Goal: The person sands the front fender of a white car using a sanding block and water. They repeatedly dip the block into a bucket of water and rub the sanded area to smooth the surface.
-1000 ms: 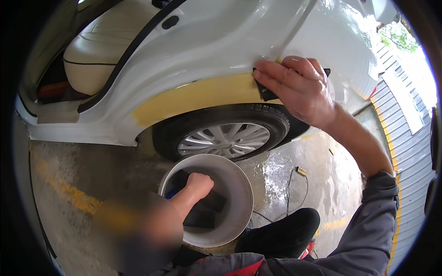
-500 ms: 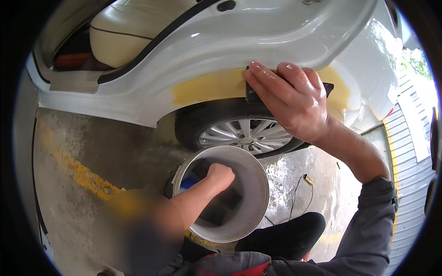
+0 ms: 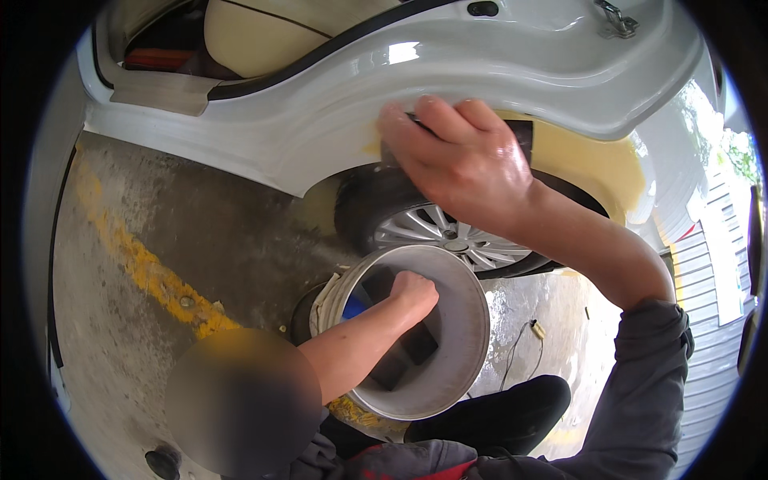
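Observation:
My right hand [image 3: 468,156], wet and a little smeared by motion, grips a flat black sanding block [image 3: 522,142] with its fingers wrapped over it. The block lies against the yellow filler patch [image 3: 588,160] on the silver car's rear wheel arch, just above the tire. My left hand [image 3: 414,296] is closed in a fist over the pale round bucket [image 3: 478,332]; whatever its fingers hold is hidden. Inside the bucket, below that hand, are dark block-like pieces [image 3: 418,344] and something blue [image 3: 354,306].
Behind the bucket stands the car's wheel [image 3: 456,240]. An open doorway shows a cream seat [image 3: 256,36] at upper left. On the wet concrete floor run a worn yellow line [image 3: 152,280] and a thin cable with a brass-coloured end [image 3: 538,329]. A round blur covers the lower left.
My right hand has slid left along the wheel arch with the sanding block, baring more filler on the right. The whole view has shifted slightly; my left hand stays closed over the bucket.

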A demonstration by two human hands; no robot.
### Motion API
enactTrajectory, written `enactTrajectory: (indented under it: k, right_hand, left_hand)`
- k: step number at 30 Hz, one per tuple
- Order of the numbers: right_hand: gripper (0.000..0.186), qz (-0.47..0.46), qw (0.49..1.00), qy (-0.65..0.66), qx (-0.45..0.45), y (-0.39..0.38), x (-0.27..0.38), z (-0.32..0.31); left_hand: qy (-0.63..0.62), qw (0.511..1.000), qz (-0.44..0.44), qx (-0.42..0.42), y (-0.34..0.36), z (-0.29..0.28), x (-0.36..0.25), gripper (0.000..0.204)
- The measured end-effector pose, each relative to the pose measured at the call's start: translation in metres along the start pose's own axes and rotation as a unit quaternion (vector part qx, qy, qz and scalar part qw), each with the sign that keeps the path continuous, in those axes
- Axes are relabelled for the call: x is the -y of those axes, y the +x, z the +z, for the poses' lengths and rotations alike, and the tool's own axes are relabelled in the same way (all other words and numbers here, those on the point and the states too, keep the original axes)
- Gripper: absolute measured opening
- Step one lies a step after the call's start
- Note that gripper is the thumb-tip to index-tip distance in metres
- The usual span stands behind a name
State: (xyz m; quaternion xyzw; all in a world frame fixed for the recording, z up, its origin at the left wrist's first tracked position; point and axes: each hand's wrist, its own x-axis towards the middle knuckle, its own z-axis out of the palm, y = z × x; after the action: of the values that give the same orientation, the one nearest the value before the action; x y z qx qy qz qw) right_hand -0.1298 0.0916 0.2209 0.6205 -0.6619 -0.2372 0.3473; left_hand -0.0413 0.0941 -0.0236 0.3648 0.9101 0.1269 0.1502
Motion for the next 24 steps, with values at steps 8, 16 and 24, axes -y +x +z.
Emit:
enactTrajectory:
  k: [8, 16, 24]
  right_hand:
    - [0.033, -0.037, 0.999, -0.027, 0.02, 0.002, -0.012, -0.006]
    - [0.034, -0.06, 0.996, -0.053, 0.036, 0.014, 0.009, 0.014]
    - [0.05, -0.037, 0.997, -0.058, 0.033, 0.002, 0.009, 0.01]
  left_hand:
    - [-0.022, 0.999, -0.022, -0.02, 0.013, 0.029, 0.012, 0.019]
    - [-0.005, 0.999, -0.035, 0.022, 0.01, 0.013, 0.011, 0.02]
    - [-0.016, 0.999, -0.027, -0.023, 0.005, 0.006, 0.014, 0.022]
